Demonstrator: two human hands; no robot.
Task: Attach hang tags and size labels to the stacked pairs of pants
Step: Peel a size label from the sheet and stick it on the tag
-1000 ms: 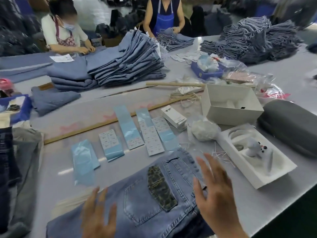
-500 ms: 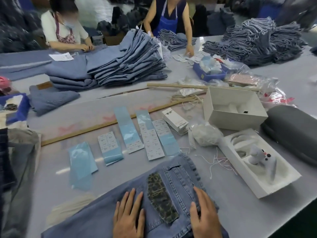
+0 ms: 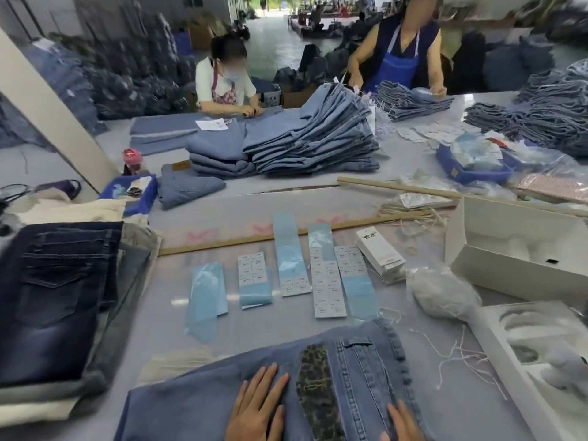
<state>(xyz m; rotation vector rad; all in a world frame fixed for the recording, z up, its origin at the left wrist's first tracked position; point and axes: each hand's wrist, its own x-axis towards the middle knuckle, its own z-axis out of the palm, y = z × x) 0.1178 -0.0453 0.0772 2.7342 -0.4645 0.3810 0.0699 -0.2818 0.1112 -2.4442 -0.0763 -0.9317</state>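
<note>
A worker's left hand lies flat, fingers straight and spread, on light-blue denim pants at 6 o'clock on the grey table. The right hand, also flat with fingers extended, presses the same pants beside a mottled, leopard-patterned patch stitched between the two hands; neither grip holds anything. Toward 12 o'clock from the pants, glossy pale-blue strips carrying white size labels lie in a row, with a small white box at about 1 o'clock. A dark, faded denim stack sits at 9 o'clock. Folded blue pants are piled at 12 o'clock, where two workers sit.
</note>
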